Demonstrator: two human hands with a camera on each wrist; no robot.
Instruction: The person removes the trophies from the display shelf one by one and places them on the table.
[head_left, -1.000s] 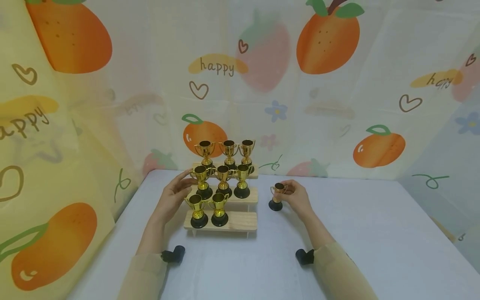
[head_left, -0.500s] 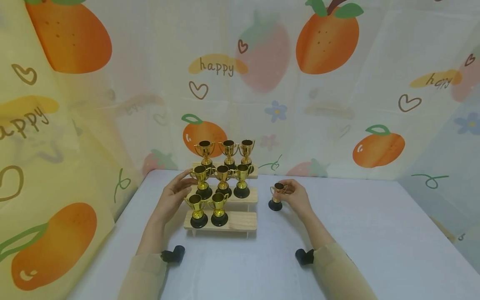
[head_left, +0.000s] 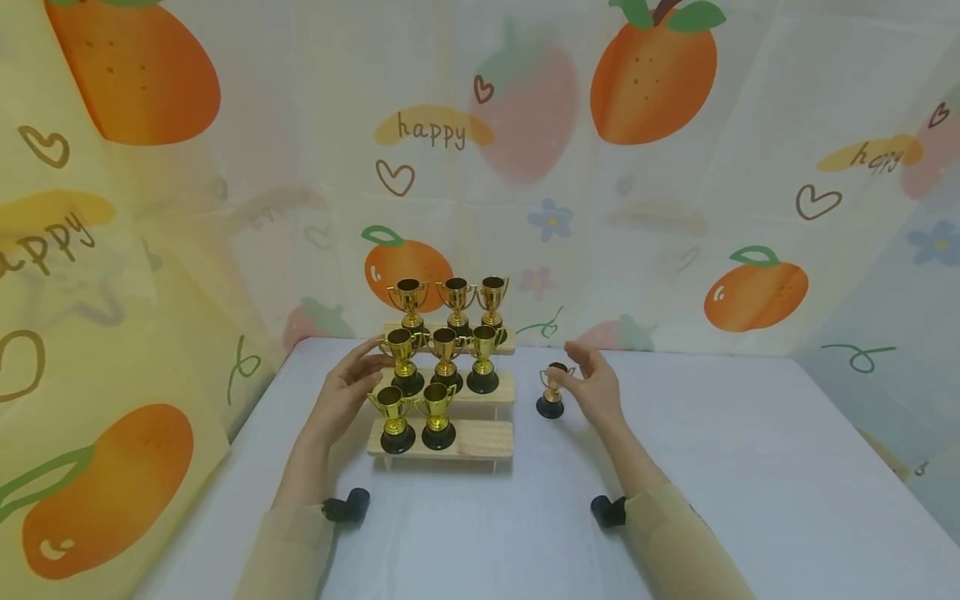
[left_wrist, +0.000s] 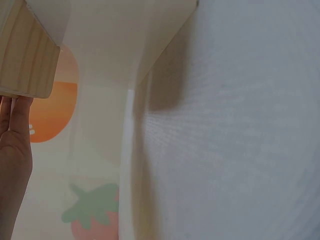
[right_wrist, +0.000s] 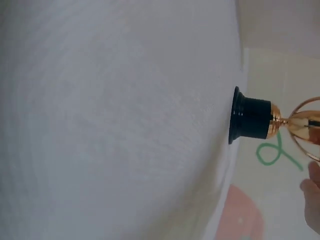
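Note:
In the head view my left hand is at the left end of a tiered wooden stand, beside its middle board. The left wrist view has the fingers fairly straight, tips against the end of a wooden board. Small gold trophy cups with black bases stand upright on all three tiers. Right of the stand, a single trophy stands upright on the table. Around its cup my right hand is spread, thumb overlapping the cup and fingers raised behind. The right wrist view shows that trophy's black base on the tabletop.
The front board carries two trophies at its left and centre, with bare wood at its right end. A white cloth covers the table. Behind rises a fruit-printed curtain. Black wrist cameras sit at both cuffs.
My right fingers have spread and lifted off the single trophy, which they pinched before. That trophy stays in place. The left hand and the stand keep their positions.

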